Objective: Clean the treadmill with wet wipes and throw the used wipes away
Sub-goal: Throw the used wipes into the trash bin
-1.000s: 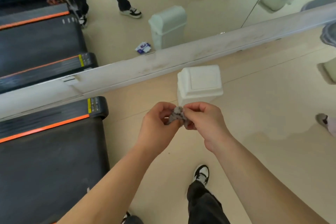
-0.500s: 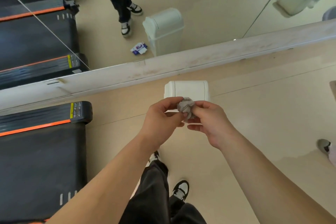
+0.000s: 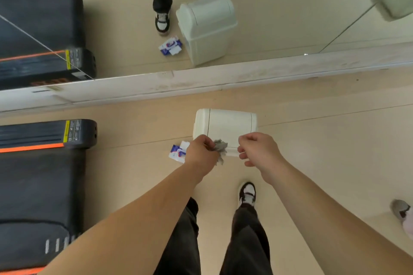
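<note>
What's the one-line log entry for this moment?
stage: disposal | left hand: holds wipe at bin | right hand: curled, apart from wipe | wipe: not yet binned

beige floor [image 3: 335, 140], bin [image 3: 225, 125], wipe pack [image 3: 177, 152], treadmill [image 3: 40, 185]

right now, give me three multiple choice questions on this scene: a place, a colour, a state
1. Where does the blue-and-white wipe packet lie? A on a shelf; B on the floor beside the white plastic bin; C on the bin's lid.
2. The black treadmill's side stripe is: A green; B orange; C purple.
3. The crumpled grey wipe is: A inside the bin; B on the floor; C held in the left hand.
Key: B, it lies by the bin's base; B, orange edges the treadmill; C, left fingers pinch it above the bin.
</note>
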`<state>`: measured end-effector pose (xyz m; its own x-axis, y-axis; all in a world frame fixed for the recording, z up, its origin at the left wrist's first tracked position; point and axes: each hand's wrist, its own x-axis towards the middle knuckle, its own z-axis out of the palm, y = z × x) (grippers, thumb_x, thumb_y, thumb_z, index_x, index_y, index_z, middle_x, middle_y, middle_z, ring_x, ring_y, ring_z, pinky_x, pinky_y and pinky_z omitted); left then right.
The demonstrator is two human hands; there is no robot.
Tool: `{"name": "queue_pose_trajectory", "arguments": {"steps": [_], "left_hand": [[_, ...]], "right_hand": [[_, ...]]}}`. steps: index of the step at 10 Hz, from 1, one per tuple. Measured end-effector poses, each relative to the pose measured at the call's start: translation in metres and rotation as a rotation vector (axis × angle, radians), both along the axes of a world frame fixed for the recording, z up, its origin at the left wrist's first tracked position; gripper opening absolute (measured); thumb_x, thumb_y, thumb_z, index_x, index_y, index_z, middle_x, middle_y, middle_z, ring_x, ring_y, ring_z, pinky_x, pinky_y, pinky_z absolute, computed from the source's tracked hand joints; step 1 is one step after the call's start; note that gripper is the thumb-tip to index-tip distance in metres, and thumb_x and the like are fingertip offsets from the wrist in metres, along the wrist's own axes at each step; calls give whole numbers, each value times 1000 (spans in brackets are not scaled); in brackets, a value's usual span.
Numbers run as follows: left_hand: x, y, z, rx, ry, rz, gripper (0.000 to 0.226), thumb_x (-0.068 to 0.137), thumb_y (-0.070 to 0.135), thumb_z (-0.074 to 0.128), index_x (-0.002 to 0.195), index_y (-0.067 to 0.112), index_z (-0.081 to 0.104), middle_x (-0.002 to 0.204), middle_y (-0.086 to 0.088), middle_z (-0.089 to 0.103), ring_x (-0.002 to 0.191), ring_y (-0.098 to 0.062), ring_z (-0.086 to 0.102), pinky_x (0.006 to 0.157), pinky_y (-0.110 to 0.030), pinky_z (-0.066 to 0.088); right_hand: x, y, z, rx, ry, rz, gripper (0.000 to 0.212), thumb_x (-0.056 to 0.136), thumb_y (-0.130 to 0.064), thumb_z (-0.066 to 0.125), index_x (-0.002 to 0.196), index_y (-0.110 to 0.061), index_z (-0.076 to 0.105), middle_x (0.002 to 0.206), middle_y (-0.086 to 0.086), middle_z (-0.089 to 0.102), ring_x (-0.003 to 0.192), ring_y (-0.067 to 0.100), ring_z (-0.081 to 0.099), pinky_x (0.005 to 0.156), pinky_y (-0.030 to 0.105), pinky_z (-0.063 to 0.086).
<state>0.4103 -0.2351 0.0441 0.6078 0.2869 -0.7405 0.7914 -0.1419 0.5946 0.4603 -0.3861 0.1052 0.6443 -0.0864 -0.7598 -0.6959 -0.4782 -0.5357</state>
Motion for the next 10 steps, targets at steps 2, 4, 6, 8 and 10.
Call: {"name": "queue_pose_trajectory", "arguments": {"steps": [2, 4, 6, 8, 10], "left_hand": [[38, -31, -97, 152, 101, -81, 19, 82, 5, 62, 80, 24, 61, 92, 4, 68, 84, -23, 66, 65, -23, 51], [68, -54, -179, 155, 187, -308, 49, 90, 7, 55, 137, 20, 58, 140, -5, 44, 112, -29, 60, 87, -30, 50], [71, -64, -211, 267, 442, -846, 59, 93, 16, 48, 151, 18, 35, 163, -9, 24, 153, -30, 19, 124, -52, 19], [73, -57, -168, 333, 290, -670, 21, 94, 11, 50, 114, 12, 59, 116, -9, 62, 103, -27, 62, 90, -41, 57], [76, -66, -33, 379, 54, -522, 21, 96, 20, 44, 78, 14, 54, 76, -2, 59, 71, -22, 54, 55, -28, 39]], "right_hand": [[39, -30, -44, 39, 126, 109, 15, 98, -23, 59, 94, -14, 70, 94, 12, 75, 73, 20, 66, 68, 35, 55], [74, -60, -84, -20, 138, 165, 17, 97, -21, 58, 94, -12, 71, 93, 12, 76, 72, 20, 66, 67, 35, 54], [79, -73, -103, -11, 173, 198, 17, 98, -24, 58, 95, -16, 72, 90, 7, 75, 78, 20, 69, 78, 41, 60], [77, -75, -82, 10, 173, 177, 17, 99, -25, 57, 95, -16, 72, 91, 7, 75, 81, 21, 70, 80, 42, 60], [71, -66, -8, 69, 107, 148, 18, 99, -24, 55, 94, -15, 71, 91, 11, 75, 75, 21, 67, 73, 39, 57]]}}
